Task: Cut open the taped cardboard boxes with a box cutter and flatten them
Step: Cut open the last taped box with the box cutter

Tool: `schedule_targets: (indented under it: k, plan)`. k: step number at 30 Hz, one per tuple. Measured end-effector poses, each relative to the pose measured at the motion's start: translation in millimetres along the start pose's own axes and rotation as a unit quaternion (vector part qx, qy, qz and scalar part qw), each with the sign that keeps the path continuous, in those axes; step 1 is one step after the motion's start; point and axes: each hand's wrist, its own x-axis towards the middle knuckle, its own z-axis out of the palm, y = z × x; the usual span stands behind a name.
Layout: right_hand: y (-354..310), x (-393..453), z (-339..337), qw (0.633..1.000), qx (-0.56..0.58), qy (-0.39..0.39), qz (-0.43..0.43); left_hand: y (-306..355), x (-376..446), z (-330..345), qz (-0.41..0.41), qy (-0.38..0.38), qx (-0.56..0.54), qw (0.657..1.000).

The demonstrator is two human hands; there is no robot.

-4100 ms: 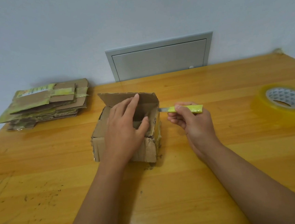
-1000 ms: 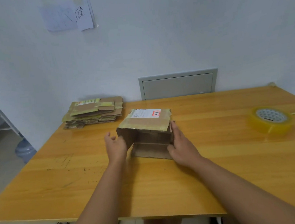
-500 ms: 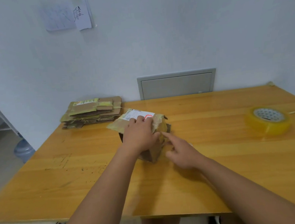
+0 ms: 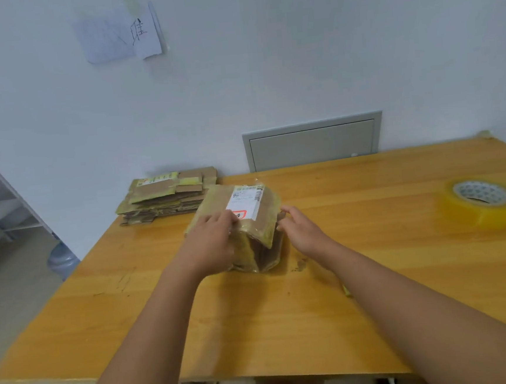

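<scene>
A brown cardboard box [image 4: 255, 219] with yellowish tape and a white shipping label lies half collapsed on the wooden table [image 4: 375, 273], its walls leaning over to the left. My left hand [image 4: 212, 244] presses down flat on its top face next to the label. The fingertips of my right hand [image 4: 301, 230] touch the box's right edge, and the hand holds nothing. A yellow-green sliver, probably the box cutter [image 4: 347, 290], shows on the table beside my right forearm, which hides most of it.
A stack of flattened cardboard [image 4: 166, 196] sits at the table's back left corner. A roll of clear yellow tape [image 4: 482, 202] lies at the right. A grey panel [image 4: 313, 143] is on the wall behind. A water bottle [image 4: 62, 260] stands on the floor at the left.
The box stood open-ended between both hands a second ago; now it is pushed over and squashed lower. My left hand moved onto its top, and my right hand is back at its right edge.
</scene>
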Motion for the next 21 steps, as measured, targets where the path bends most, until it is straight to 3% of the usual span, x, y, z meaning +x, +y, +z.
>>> schedule_targets:
  k: [3,6,10,14,17,21]
  plan:
    - [-5.1,3.0,9.5,0.998,0.049,0.032,-0.002,12.9,-4.1,16.6,-0.012,0.018,-0.011,1.0]
    - [-10.5,3.2,7.7,0.986,0.138,0.096,-0.009,22.1,-1.2,27.1,-0.034,0.099,0.012,0.994]
    - [-15.4,-0.4,-6.1,0.968,0.215,0.11,-0.074,23.0,4.6,35.3,-0.037,0.172,-0.065,0.982]
    - [-11.3,1.3,-9.2,0.986,0.105,0.096,-0.084,16.8,3.6,33.8,-0.006,0.199,-0.215,0.956]
    - [1.8,9.7,-7.1,0.993,-0.013,0.09,-0.072,4.4,3.2,32.0,-0.029,0.198,-0.306,0.931]
    - [4.1,24.1,1.6,0.991,-0.099,0.072,-0.053,-11.3,0.5,35.0,-0.082,0.228,-0.45,0.86]
